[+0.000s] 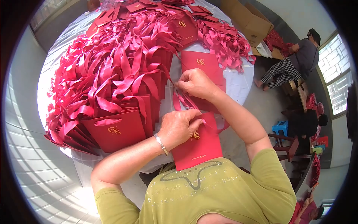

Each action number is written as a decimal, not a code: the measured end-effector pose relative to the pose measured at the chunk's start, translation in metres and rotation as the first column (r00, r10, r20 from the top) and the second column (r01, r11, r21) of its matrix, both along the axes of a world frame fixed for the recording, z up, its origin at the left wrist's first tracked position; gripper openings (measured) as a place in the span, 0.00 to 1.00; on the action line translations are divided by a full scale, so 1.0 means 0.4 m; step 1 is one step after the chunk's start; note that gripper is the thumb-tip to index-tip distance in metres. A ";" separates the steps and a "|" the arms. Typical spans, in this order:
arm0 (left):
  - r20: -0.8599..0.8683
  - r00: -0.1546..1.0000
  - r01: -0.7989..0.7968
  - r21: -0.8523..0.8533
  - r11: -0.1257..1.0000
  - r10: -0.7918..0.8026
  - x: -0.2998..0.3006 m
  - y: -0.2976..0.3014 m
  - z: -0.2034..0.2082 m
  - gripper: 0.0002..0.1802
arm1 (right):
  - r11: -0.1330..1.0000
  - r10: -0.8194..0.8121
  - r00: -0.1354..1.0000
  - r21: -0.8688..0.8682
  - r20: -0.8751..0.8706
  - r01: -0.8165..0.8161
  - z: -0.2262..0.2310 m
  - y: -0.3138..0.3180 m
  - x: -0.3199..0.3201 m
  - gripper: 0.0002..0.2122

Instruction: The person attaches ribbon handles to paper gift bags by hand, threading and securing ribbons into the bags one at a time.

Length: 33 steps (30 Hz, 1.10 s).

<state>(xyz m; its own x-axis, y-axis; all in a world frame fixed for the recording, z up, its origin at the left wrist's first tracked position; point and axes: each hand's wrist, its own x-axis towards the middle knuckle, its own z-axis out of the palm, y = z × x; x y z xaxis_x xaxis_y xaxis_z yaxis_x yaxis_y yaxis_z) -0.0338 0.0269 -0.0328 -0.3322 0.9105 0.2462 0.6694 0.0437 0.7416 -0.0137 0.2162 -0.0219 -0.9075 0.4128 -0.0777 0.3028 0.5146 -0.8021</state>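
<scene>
A red paper gift bag (197, 147) with a gold emblem lies against my front at the table's near edge. My left hand (179, 127) is closed at its top edge, thumb and fingers pinching the bag where its ribbon handle comes out. Pink-red ribbon (176, 101) runs up from there to my right hand (197, 84), whose thumb and forefinger are pinched together on it. Beneath my right hand another red gift bag (203, 61) lies flat. My fingers partly hide the ribbon.
Rows of red gift bags (119, 128) with ribbon handles crowd the round, white-covered table (238, 87) at left. More ribboned bags (223, 44) lie at the far right. Beyond are a cardboard box (246, 20), a person (304, 56) and a blue stool (280, 127).
</scene>
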 end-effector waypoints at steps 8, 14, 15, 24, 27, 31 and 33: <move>0.036 0.999 -0.004 0.035 0.999 0.002 -0.006 0.008 -0.002 0.12 | 0.982 -0.067 0.998 -0.180 -0.005 0.065 0.069 -0.019 0.048 0.10; 0.044 0.998 -0.034 0.006 0.999 0.034 -0.010 0.009 0.018 0.13 | 0.995 0.065 0.992 -0.068 -0.109 -0.073 0.095 -0.014 0.306 0.06; 0.054 0.997 -0.046 -0.007 0.999 0.046 -0.008 0.008 0.023 0.14 | 0.995 0.101 0.991 0.028 -0.089 -0.098 0.104 -0.023 0.353 0.10; 0.084 0.991 -0.097 -0.064 0.993 0.102 -0.006 -0.003 0.018 0.12 | 0.945 0.169 0.980 0.299 -0.104 -0.131 0.133 -0.063 0.477 0.07; 0.110 0.990 -0.082 -0.074 0.994 0.089 -0.008 0.010 0.001 0.12 | 0.998 0.069 0.986 0.006 -0.149 -0.068 0.199 -0.076 0.498 0.10; 0.128 0.987 -0.094 -0.070 0.993 0.102 -0.004 0.023 0.008 0.11 | 0.854 0.180 0.892 -0.384 -0.414 -0.350 0.189 -0.058 0.520 0.15; 0.117 0.987 -0.101 -0.074 0.992 0.109 -0.007 0.023 0.003 0.11 | 0.748 0.175 0.830 -0.476 -0.530 -0.462 0.190 -0.062 0.511 0.18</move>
